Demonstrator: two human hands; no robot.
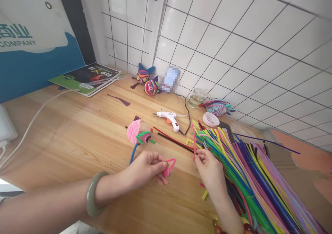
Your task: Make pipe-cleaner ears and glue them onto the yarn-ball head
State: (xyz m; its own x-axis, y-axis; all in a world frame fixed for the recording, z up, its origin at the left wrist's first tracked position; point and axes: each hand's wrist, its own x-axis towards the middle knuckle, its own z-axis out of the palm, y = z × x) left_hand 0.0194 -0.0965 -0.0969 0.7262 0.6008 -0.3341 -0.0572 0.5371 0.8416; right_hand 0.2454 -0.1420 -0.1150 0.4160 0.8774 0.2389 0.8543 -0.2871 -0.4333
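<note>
Pinching pink pipe cleaners (166, 171), left hand (151, 165) hovers over bare tabletop (77, 132), right hand (211, 169) beside bundle's edge (246, 168).

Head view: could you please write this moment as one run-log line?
left hand: pinches bent pink pipe cleaner | right hand: pinches straight pink pipe cleaner | white glue gun: lies on wooden table

Bare left hand (151, 164) with a bangle (90, 196), bare right hand (210, 167) with a beaded bracelet (217, 226)
The bangle is thick, smooth and rounded, muted grey-green with a soft shine; the bracelet strings large glossy beads in amber, yellow and dark red-brown, cut off at the lower edge. A scrap of greyish sleeve (1, 200) shows at the far left, and pale cloth (77, 228) below, too cropped to tell the garment.
</note>
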